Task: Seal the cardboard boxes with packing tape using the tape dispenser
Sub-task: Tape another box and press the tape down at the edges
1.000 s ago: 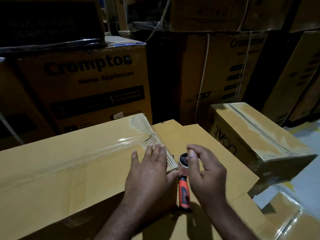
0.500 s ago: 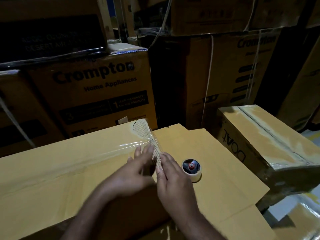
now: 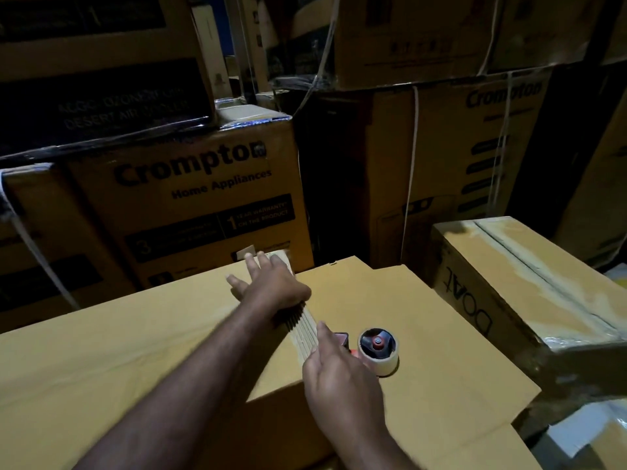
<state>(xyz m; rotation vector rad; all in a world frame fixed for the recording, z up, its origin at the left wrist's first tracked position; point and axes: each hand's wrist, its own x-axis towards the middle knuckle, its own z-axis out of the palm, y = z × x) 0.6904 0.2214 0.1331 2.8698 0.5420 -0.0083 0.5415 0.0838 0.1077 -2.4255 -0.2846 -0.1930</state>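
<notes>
Stacked cartons [image 3: 190, 198] back the box [image 3: 135, 361]; left hand [image 3: 268, 283] and right hand [image 3: 339, 371], both flat-fingered, press its tape [image 3: 307, 330] firm, tape dispenser [image 3: 376, 351] beside.

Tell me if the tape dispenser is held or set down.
Set down. The tape dispenser rests on the cardboard sheet; the right hand, fingers straight, touches the edge of the box; the left hand lies on the box.

tape dispenser [image 3: 378, 351] lies on flat cardboard [image 3: 448, 334], beside raised box [image 3: 135, 351].
</notes>
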